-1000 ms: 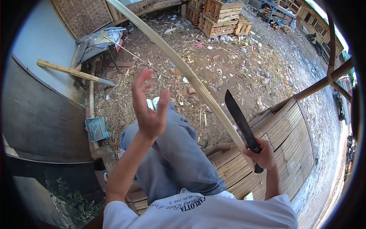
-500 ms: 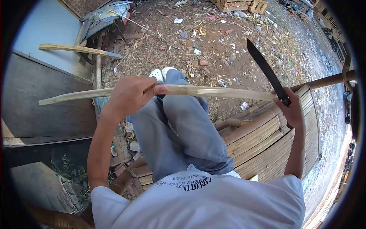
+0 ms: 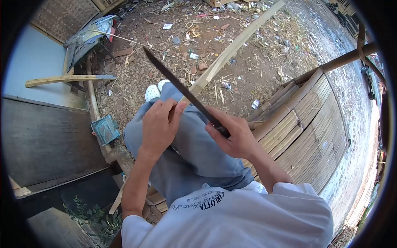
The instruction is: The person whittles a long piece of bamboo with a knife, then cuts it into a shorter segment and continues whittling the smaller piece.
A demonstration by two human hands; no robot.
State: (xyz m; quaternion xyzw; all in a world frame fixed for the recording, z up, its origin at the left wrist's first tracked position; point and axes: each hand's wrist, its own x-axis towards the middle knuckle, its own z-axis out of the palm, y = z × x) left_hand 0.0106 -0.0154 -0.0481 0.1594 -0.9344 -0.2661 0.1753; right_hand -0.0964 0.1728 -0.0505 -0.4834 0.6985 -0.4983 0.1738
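Note:
My left hand [image 3: 159, 124] is closed round the near part of a long pale wooden strip [image 3: 231, 48], which slants away to the top right. A machete [image 3: 178, 84] with a long dark blade is gripped by its handle in my right hand [image 3: 233, 134]. Its blade points to the upper left and crosses over the strip just ahead of my left fingers. Both hands are above my lap in grey trousers [image 3: 202, 144]. Part of the strip below my left hand is hidden by that hand and arm.
I sit by a bamboo slat bench [image 3: 306, 124] on my right. A blue plastic basket [image 3: 105, 129] is on the left, near a dark board [image 3: 45, 136]. A wooden beam [image 3: 66, 79] juts out there. Litter and dry scraps cover the dirt ground [image 3: 248, 74] ahead.
The strip has swung from lying crosswise to slanting up and right. My right hand has let go of its end and brought the machete left, over the strip.

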